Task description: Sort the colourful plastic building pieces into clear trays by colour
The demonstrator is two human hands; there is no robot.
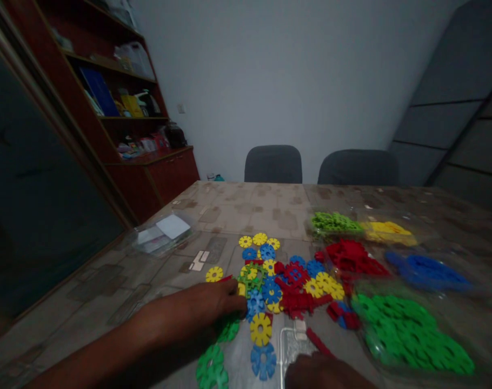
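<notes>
My left hand [221, 300] reaches in from the left, its fingers curled down among the plastic building pieces; what its fingertips hold, if anything, is hidden. Beside its fingers lie a blue snowflake disc [254, 305] and a green disc [228, 330]. Low in the frame, my right hand [323, 371] is dark and closed, its fingertips hidden. A thin red rod [319, 341] runs down to it, and I cannot tell whether the hand grips it. Between the hands lie a yellow disc [261, 328] and another blue disc [263, 361]. Red connector pieces [298, 302] are heaped farther back.
Clear trays on the right hold green discs [412, 329], blue pieces [430, 272], red pieces [353, 256], yellow pieces [387, 231] and light green pieces [335, 222]. A clear tray with white cards [165, 232] lies at left. Two chairs [273, 163] stand behind the table.
</notes>
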